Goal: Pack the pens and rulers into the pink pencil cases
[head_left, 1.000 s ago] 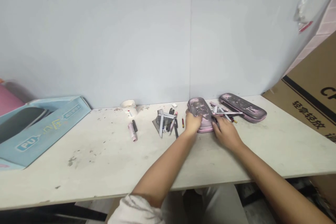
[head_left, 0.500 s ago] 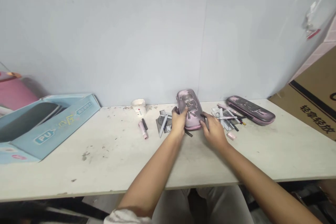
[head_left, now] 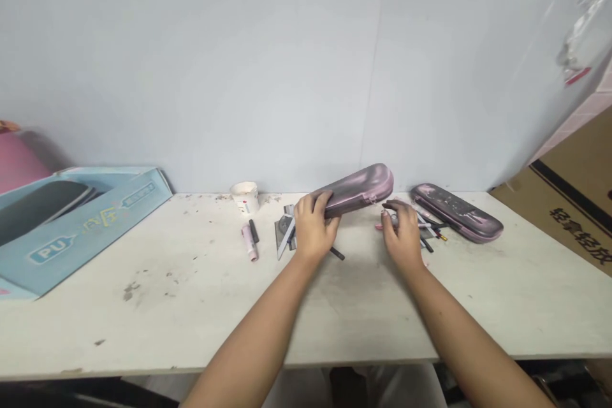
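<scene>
Head view: orienting step, likely.
Left hand [head_left: 316, 224]: I grip the pencil case [head_left: 358, 189].
Right hand [head_left: 402, 231]: beside it; grip unclear.
Zipper [head_left: 373, 199]: probably needs pinching.

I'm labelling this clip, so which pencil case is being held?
The pencil case on the left, tilted in the left hand; the other case rests on the table at right.

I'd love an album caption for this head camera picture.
Left hand holding a pencil case at a slant, right hand near loose stationery and another case.
</scene>
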`<state>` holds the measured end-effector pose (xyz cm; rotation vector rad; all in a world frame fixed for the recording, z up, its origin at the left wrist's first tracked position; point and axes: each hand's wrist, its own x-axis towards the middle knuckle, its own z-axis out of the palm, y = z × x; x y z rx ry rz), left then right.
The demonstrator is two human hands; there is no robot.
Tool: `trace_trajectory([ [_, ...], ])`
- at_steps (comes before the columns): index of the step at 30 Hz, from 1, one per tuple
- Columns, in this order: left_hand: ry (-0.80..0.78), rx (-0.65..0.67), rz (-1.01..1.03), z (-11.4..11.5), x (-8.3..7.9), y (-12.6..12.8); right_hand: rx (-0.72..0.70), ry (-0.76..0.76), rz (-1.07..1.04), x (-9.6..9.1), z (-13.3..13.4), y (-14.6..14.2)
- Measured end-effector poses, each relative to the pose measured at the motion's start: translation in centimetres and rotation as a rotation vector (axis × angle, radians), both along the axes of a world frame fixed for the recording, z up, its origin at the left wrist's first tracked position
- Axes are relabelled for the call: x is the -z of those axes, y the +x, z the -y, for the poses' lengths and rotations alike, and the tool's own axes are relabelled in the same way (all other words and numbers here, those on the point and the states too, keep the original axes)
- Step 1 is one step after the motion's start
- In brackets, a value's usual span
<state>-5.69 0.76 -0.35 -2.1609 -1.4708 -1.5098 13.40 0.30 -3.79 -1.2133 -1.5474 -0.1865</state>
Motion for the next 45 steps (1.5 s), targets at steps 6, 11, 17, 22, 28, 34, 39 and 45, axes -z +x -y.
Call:
trace_trajectory([
  [6,0.051,-0.133,-0.251,0.0,0.9,0.0,0.006,0.070,-0.110,-0.6,1.3,0.1],
  [11,0.078,-0.187,-0.360,0.1,1.0,0.0,0.084,0.077,-0.005,-0.4,1.4,-0.6],
  [17,0.106,-0.152,-0.410,0.3,1.1,0.2,0.167,0.015,0.091,-0.2,1.2,-0.6],
  [22,0.112,-0.156,-0.434,0.4,1.0,0.0,0.147,-0.010,0.132,-0.1,1.5,-0.7],
  [28,0.068,-0.159,-0.387,0.5,0.8,-0.2,0.145,0.003,0.159,-0.3,1.4,-0.6],
  [34,-0.006,-0.105,-0.299,0.7,0.2,-0.2,0.247,0.063,0.077,-1.0,0.6,1.6],
  [39,-0.097,0.045,-0.120,0.9,-0.6,0.1,0.174,-0.042,-0.175,-0.6,-0.4,3.5],
  [45,-0.202,0.301,0.247,0.6,-0.5,0.7,-0.094,-0.196,-0.328,-0.4,-0.7,2.8],
])
